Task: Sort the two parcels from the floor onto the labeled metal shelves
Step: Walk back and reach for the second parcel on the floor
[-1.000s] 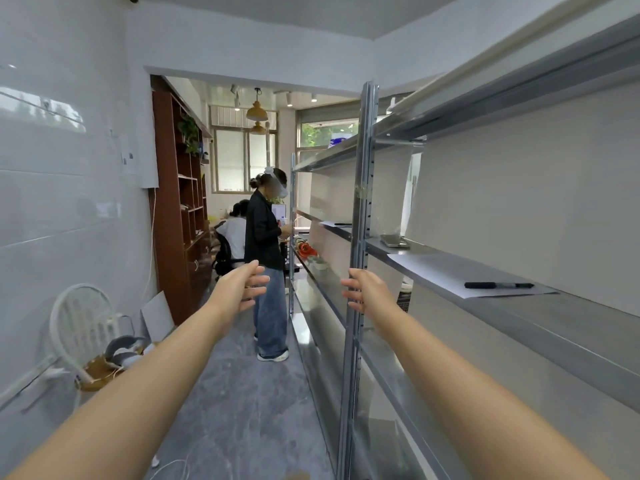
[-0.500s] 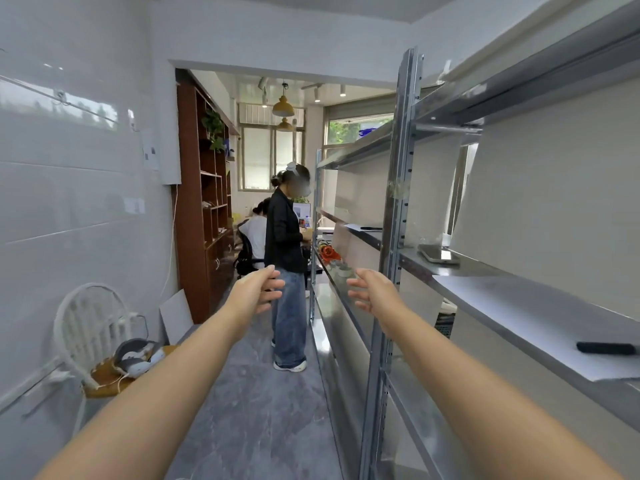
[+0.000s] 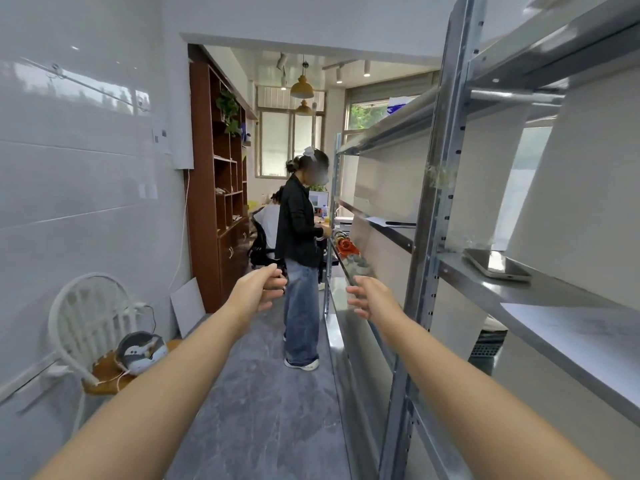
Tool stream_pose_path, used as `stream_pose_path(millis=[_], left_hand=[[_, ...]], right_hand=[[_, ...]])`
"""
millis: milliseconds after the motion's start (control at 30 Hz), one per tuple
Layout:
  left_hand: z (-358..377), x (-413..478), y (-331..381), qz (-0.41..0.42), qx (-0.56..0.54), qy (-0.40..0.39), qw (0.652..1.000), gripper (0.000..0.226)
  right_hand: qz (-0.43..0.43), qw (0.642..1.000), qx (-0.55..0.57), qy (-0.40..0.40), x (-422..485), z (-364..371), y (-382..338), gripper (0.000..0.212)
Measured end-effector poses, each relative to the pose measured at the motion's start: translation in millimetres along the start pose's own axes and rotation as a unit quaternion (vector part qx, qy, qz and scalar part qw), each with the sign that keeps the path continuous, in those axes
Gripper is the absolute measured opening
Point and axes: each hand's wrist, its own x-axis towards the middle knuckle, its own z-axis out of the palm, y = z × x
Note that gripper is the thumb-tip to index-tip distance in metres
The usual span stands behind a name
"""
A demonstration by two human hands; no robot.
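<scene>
Both arms reach forward along a narrow aisle. My left hand (image 3: 259, 289) is held out at mid height with loosely curled fingers and holds nothing. My right hand (image 3: 371, 299) is level with it, also with nothing in it, close to the front edge of the metal shelves (image 3: 491, 282) that run along the right side. A white label sheet (image 3: 575, 336) lies on the near middle shelf. No parcel shows anywhere in the view; the floor close to my feet is hidden.
A person in a black top and jeans (image 3: 300, 258) stands in the aisle ahead, next to the shelves. A white chair (image 3: 86, 327) with a grey object stands at left by the tiled wall. A phone (image 3: 497, 265) lies on the shelf. A brown bookcase (image 3: 221, 188) is farther back.
The view has swung left, so the shelf upright sits farther right. A black pen on the near sheet has left the view. Both hands stay held out, holding nothing.
</scene>
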Motion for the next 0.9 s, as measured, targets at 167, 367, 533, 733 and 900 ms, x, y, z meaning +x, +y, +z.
stream_pose_path(millis=[167, 367, 533, 733, 900], left_hand=[[-5, 71, -10, -0.011, 0.012, -0.012, 1.0, 0.025], [-10, 159, -29, -0.033, 0.026, -0.043, 0.998, 0.026], [-7, 219, -71, -0.08, 0.023, -0.049, 0.995, 0.027], [4, 256, -142, -0.145, 0.023, -0.038, 0.988, 0.023], [5, 271, -210, -0.195, 0.032, -0.01, 0.98, 0.016]], right_hand=[[-0.011, 1.0, 0.005, 0.02, 65, 16, 7, 0.018], [0.007, 0.999, 0.006, 0.048, 140, 41, 27, 0.019], [0.043, 0.997, 0.005, 0.06, 189, 51, 65, 0.013], [0.087, 0.995, -0.01, 0.048, 236, 48, 134, 0.014], [0.152, 0.987, -0.019, 0.043, 259, 43, 203, 0.017]])
